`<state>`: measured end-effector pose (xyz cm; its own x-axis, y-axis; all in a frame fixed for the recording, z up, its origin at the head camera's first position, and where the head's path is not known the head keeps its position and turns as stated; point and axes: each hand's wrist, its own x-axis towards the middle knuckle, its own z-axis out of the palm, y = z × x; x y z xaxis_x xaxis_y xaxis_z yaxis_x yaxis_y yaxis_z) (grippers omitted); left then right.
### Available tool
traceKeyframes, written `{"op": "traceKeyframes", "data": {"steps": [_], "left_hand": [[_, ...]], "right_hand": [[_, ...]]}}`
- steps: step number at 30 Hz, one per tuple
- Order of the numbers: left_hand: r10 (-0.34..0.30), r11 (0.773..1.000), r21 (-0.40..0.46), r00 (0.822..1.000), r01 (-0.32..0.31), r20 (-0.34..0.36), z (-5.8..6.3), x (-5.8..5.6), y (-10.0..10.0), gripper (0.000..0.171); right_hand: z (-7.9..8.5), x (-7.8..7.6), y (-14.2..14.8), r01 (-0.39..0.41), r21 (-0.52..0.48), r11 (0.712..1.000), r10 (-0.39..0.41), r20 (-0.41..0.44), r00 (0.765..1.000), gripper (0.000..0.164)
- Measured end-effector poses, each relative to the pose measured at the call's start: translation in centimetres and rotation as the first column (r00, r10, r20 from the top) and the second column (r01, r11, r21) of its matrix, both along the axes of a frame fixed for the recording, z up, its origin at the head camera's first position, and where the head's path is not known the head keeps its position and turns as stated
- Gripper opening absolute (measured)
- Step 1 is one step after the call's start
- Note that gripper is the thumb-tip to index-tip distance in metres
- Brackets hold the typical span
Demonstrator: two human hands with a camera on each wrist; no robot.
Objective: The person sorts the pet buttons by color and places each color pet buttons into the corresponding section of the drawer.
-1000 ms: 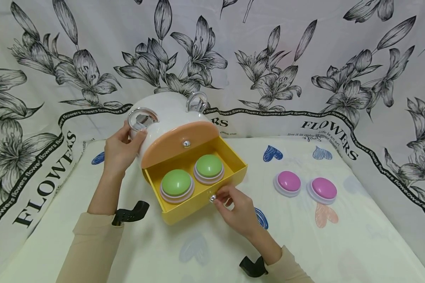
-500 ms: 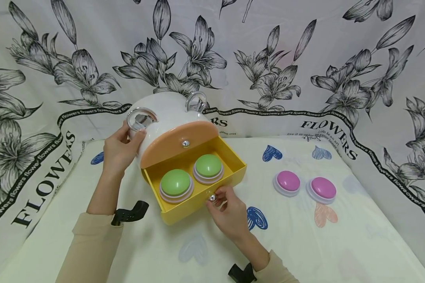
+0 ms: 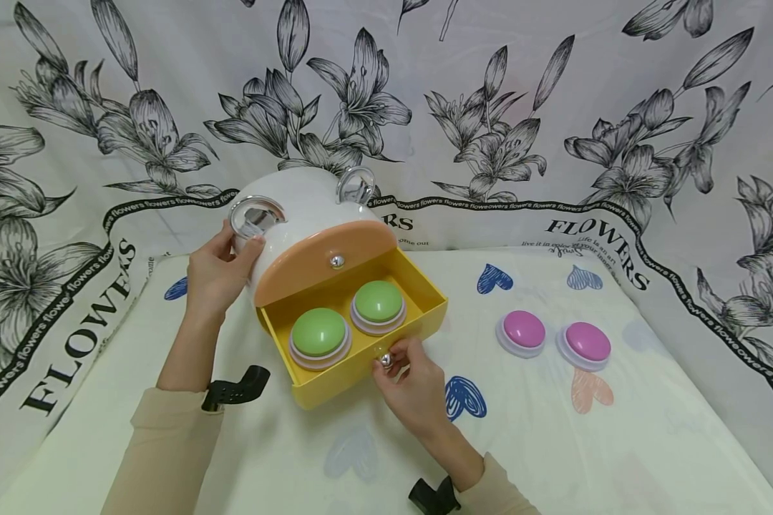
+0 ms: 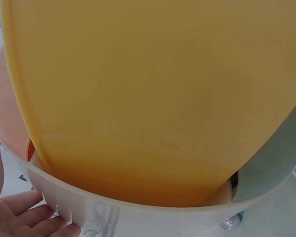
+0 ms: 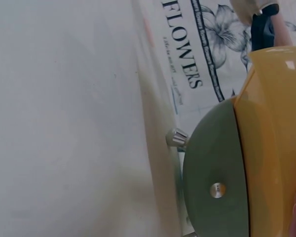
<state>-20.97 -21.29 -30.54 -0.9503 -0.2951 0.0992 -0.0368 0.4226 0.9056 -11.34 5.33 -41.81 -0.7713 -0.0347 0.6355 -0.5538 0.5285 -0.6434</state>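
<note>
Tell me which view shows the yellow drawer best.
The head view: it shows the yellow drawer open, inside and front. The left wrist view shows mostly one broad face; the right wrist view, a cropped part.

Well right of the right hand's grip (image 3: 416, 388), one magenta dome (image 3: 524, 330) and, just beside it, a second magenta dome (image 3: 588, 342) sit on a cream tablecloth (image 3: 676, 458). A scribbled blue heart (image 3: 465, 398) is printed near that grip; a peach heart (image 3: 592, 390) shows farther right. Beyond the grip hangs a white backdrop (image 3: 515, 28) with black line-drawn lilies (image 3: 501, 150) (a wavy black band (image 3: 464, 204) across it repeats the word "flowers").
</note>
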Motion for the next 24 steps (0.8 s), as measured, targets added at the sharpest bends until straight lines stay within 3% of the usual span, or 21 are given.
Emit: {"op": "traceKeyframes", "data": {"steps": [11,24], "left_hand": [[0.002,1.000,-0.008,1.000,-0.002,0.004,0.0,0.1,0.0,0.071],[-0.007,1.000,-0.009,1.000,0.007,-0.001,0.0,0.2,0.0,0.071]], "right_hand": [[0.2,-0.7,-0.1,0.008,-0.004,1.000,-0.008,-0.007,1.000,0.027],[0.6,-2.7,-1.5,0.012,0.009,1.000,-0.013,0.040,0.999,0.024]]}}
